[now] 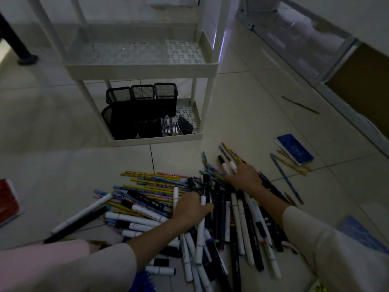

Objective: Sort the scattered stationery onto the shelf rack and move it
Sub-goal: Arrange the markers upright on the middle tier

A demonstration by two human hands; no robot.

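A big heap of markers (237, 224) and patterned pencils (155, 182) lies on the tiled floor in front of me. My left hand (189, 209) is in the middle of the heap, fingers curled round a white marker (201, 224). My right hand (244, 178) rests on the far right part of the heap, fingers bent over markers and pencils; whether it holds any I cannot tell. The white shelf rack (143, 67) stands behind the heap. Its lowest tier holds black mesh pen holders (143, 98), a stapler (171, 126) and a dark pouch (185, 124).
A blue notebook (294, 149) lies at the right with loose pencils (288, 180) beside it. One pencil (301, 105) lies alone farther back. A red book (8, 201) is at the left edge, a blue spiral pad (143, 281) near my left sleeve. White cabinets (311, 45) line the right wall.
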